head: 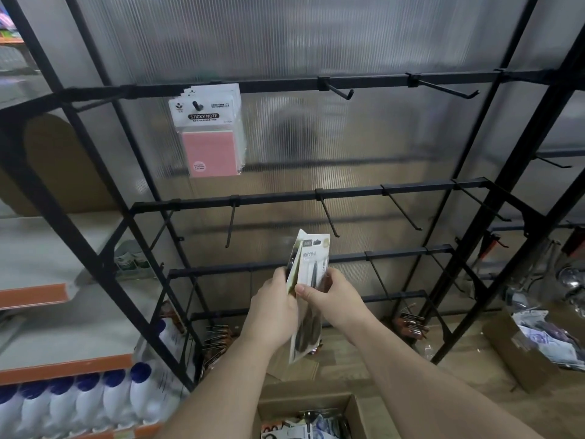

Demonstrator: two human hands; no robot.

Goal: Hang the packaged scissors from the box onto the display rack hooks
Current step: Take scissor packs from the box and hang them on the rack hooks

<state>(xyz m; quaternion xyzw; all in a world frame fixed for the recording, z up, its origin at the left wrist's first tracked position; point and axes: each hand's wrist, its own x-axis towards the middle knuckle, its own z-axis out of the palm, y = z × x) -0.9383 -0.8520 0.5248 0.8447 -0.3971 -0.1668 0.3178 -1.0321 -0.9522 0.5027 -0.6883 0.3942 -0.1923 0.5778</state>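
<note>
I hold a small stack of packaged scissors [311, 264] upright in front of the black display rack [345, 193]. My left hand [274, 299] grips the stack from the left side. My right hand [326, 288] pinches the front pack, thumb on its face. The packs' tops sit just below and left of a bare hook [329, 217] on the middle bar. Several other hooks on the bars are bare. The open cardboard box [351, 410] with more packs lies at the bottom, below my arms.
Sticky note packs [210, 131] hang from the top bar at left. White bottles with blue caps [95, 400] line a shelf at lower left. A second cardboard box [519, 353] of goods sits on the floor at right. Packaged items [215, 340] hang low on the rack.
</note>
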